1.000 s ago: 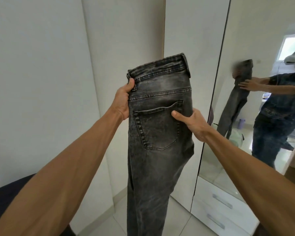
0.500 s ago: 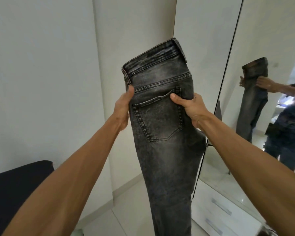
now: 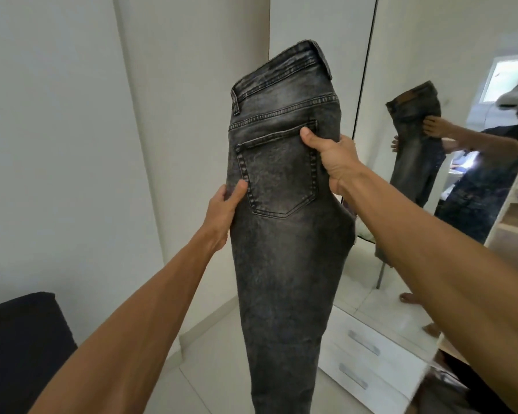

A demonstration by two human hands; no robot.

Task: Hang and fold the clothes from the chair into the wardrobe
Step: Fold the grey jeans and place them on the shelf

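We hold the grey washed jeans (image 3: 284, 204) upright in the air before the mirrored wardrobe door (image 3: 449, 55), waistband up. Our left hand (image 3: 223, 213) grips the left edge below the back pocket (image 3: 277, 171); our right hand (image 3: 337, 162) pinches the right edge, thumb on the pocket's top corner

The jeans (image 3: 284, 234) before me are charcoal grey, mottled with a paler washed fade, with light grey stitching round the pocket; the chair (image 3: 18, 339) at my left is plain black. The wardrobe drawers (image 3: 383, 372) are white with silver-grey handles; the wall (image 3: 57, 144) is off-white.
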